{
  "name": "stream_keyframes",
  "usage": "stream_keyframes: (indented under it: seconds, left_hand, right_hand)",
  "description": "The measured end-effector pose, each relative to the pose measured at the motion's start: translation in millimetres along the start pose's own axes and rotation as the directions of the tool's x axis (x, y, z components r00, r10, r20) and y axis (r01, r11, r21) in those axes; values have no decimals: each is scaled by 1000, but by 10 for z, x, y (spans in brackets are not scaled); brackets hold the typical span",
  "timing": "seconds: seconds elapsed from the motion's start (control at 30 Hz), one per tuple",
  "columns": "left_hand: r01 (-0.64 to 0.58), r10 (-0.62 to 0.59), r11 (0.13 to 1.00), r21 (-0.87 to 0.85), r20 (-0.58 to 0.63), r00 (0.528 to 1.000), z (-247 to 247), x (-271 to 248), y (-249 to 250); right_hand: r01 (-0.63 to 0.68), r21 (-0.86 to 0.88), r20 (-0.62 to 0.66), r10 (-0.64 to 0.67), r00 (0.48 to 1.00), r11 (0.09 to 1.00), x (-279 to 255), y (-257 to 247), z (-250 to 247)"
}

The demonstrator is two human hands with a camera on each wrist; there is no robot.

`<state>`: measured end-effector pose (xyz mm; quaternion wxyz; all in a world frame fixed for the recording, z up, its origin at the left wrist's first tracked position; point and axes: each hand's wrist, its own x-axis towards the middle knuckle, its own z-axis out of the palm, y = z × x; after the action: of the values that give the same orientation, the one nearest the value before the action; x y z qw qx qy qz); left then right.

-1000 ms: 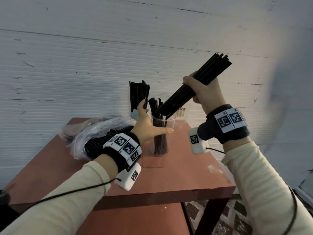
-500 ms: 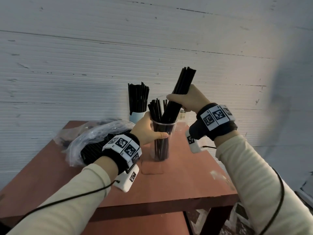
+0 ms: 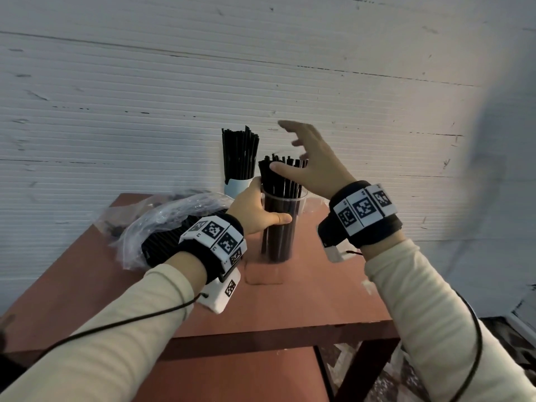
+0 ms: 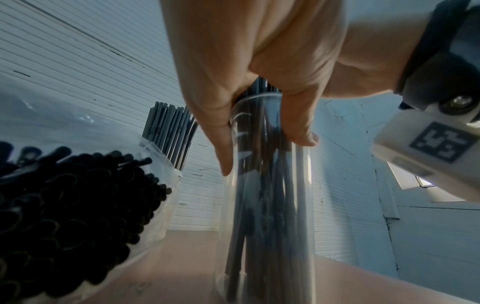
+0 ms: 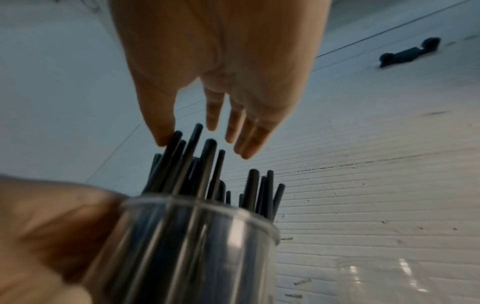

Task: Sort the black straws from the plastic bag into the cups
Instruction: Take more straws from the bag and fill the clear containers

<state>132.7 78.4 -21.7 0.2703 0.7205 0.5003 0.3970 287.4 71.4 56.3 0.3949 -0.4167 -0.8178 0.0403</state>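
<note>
Straws (image 3: pixel 280 181) now released over table (image 3: pixel 304 300)

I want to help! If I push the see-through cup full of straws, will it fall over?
Probably. The clear cup is tall and narrow, and the straws stick out above its rim, so it likely tips easily. The left hand grips it, perhaps to steady it.

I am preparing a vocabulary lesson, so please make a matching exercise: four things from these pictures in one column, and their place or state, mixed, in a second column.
Things:
1. left hand
2. right hand
3. plastic bag
4. pale blue cup

States:
A. lies on the table, with straws inside
B. stands at the back by the wall, full of straws
C. grips the clear cup
D. open, fingers spread above the straw tops

Pairs: 1-C, 2-D, 3-A, 4-B
</note>
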Motion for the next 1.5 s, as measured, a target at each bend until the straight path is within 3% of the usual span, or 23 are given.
stream_keyframes:
  seconds: [0.1,0.2,0.33,0.43,0.53,0.67,0.77,0.9,1.0,1.1,1.17,1.3,1.47,1.5]
  left_hand:
    - [8,-8,1000,0,10,1000,3,-9,-1]
    - [13,-12,999,-44,24,1000,18,-27,0]
    - [45,-38,990,-132,55,998,19,-36,21]
    - [106,-95,986,-131,92,991,-46,-91,-1]
    - [125,-125,980,-157,6,992,-211,-235,-45]
    - [54,-78,991,-120,-207,975,-633,-473,-89]
    - [40,-37,999,3,-304,952,-964,-626,-173]
    - [108,-52,985,135,-363,930,-1311,-772,-459]
    - [185,-127,951,246,-237,963,-1492,-789,-714]
    - [188,-189,953,238,-18,982,-1557,-793,-870]
    - [168,-183,951,258,36,982,-1558,-792,-932]
    - [166,-159,958,235,-47,986,-1575,-797,-973]
    - [104,-66,977,186,-198,978,-1653,-842,-914]
    - [102,-61,977,189,-210,976,-1661,-849,-913]
  right_hand:
    - [102,-109,148,-85,985,989,-3,-4,88]
    - [80,-140,156,-58,986,987,-22,-3,108]
    - [111,-78,-6,-111,994,991,-55,-79,112]
    - [172,-13,-190,-171,967,985,-106,-180,156]
    - [196,100,-301,-158,941,975,-175,-325,243]
    - [65,266,-97,-40,994,962,-238,-528,506]
    - [-65,234,162,27,986,970,-233,-635,789]
    - [-53,-34,457,62,887,998,-183,-777,1188]
    - [20,-124,623,63,780,992,-159,-898,1442]
    - [63,-181,655,72,752,981,-131,-986,1611]
    - [67,-202,646,81,759,977,-112,-1020,1693]
    - [66,-204,661,87,745,977,-69,-1045,1824]
    - [170,-245,683,46,729,955,-23,-1098,1811]
    - [124,-218,676,59,735,968,-30,-1080,1798]
